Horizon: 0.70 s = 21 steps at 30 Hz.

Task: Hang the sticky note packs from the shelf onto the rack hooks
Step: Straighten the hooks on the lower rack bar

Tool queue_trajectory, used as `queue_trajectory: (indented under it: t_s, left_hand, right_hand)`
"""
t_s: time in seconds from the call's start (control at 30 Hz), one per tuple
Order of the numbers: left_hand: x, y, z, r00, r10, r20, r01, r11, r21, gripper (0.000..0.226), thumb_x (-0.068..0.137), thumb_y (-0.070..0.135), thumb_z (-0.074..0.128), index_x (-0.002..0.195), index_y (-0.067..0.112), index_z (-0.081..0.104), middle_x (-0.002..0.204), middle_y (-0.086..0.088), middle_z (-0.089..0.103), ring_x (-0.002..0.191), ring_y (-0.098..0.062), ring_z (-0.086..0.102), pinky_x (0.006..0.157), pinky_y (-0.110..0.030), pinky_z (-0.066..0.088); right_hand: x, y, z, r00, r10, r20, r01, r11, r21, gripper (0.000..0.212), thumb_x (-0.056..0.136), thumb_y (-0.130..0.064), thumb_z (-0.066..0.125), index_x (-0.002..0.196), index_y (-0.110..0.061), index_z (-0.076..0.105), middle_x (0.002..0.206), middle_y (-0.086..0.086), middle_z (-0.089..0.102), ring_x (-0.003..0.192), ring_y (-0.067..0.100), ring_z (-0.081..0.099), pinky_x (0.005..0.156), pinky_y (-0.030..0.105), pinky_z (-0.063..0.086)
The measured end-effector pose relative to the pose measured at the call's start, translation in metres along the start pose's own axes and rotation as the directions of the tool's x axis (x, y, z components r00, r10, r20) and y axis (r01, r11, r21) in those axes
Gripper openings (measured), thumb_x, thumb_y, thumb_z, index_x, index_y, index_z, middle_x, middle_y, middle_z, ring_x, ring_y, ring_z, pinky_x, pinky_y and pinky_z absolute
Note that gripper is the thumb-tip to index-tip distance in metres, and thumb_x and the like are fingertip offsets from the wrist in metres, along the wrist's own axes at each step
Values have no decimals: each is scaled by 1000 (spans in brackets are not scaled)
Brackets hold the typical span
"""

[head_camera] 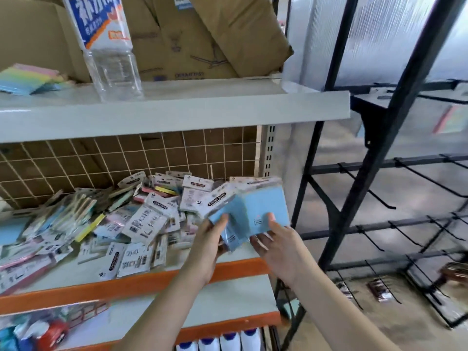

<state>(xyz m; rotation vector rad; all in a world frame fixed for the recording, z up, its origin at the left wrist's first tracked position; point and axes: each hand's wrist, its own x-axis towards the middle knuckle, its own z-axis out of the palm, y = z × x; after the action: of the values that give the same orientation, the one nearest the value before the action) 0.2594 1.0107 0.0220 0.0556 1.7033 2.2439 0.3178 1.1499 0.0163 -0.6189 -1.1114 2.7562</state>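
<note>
Both my hands hold blue sticky note packs at the shelf's right end. My left hand (212, 239) grips one blue pack (229, 214) with a "STICKY NOTE" header card, thumb on its face. My right hand (276, 240) pinches a second blue pack (263, 201), thumb on its lower front. A jumbled pile of sticky note packs (121, 216) covers the middle shelf (177, 271) to the left. The black rack (374, 158) with its bare hooks (369, 188) stands to the right, beyond the shelf's end.
A clear water bottle (109, 49) and cardboard boxes (202, 36) sit on the upper shelf (177, 110), with pastel note pads (27, 78) at its left. White bottles (228, 342) stand on the bottom level. Small packets (378, 290) hang low on the rack.
</note>
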Motion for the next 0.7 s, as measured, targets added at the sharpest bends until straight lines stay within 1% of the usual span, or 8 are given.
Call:
queue_trajectory:
  t_s: [0.07,0.13,0.27,0.33,0.43,0.5,0.6,0.7]
  left_hand:
    - [-13,-10,21,999,6,50,-10,995,96,11,96,27,53,100,27,63,98,4,71,88,-14,68,65,-29,53]
    - [-28,-20,42,995,13,101,-27,989,145,18,96,36,48,103,29,63,104,3,71,94,-16,67,75,-33,55]
    - [-53,-38,86,972,55,228,-89,986,141,52,85,60,39,115,25,63,107,-2,72,97,-22,69,82,-38,57]
    - [-63,-46,109,968,90,235,-135,973,184,56,77,63,48,115,24,62,106,-3,72,95,-22,69,80,-40,57]
    - [-75,-58,144,949,171,265,-225,955,192,44,69,52,65,102,23,65,95,1,73,83,-12,70,60,-21,52]
    - [-81,-65,166,945,180,272,-243,946,217,41,66,49,66,99,24,63,94,6,73,82,-8,69,61,-18,52]
    - [-86,-74,194,937,182,298,-266,926,270,38,69,50,64,99,27,61,95,9,70,82,-4,68,68,-23,54]
    - [-88,-75,221,901,184,392,-329,879,346,28,74,51,61,99,37,60,97,20,68,89,7,64,78,-20,53]
  right_hand:
    - [-14,-8,-18,1000,-10,8,10,1000,-9,37,83,-22,69,115,-7,59,101,11,72,86,23,71,75,36,58]
    - [-28,-15,-36,999,-21,35,22,1000,-23,43,76,-23,71,114,-4,61,107,15,71,90,27,70,80,40,57]
    - [-55,-32,-69,993,-102,63,98,993,61,46,78,-17,66,121,-5,57,116,18,67,96,31,68,79,41,56]
    - [-68,-42,-86,983,-172,55,167,982,86,41,79,-10,64,119,-8,56,115,19,66,91,30,68,75,40,56]
    - [-87,-59,-113,971,-240,-2,240,969,51,42,82,0,62,120,-15,53,111,17,65,86,28,69,66,38,57]
    - [-99,-74,-130,963,-264,-47,261,964,-53,40,84,0,63,122,-11,51,112,18,65,86,27,69,69,37,58]
    - [-116,-101,-155,936,-341,-86,284,878,-385,40,86,-9,68,122,-9,52,111,19,65,95,27,67,77,32,57]
    - [-128,-136,-169,876,-480,-52,367,732,-574,32,90,-16,65,120,-11,55,104,5,67,84,5,67,65,15,51]
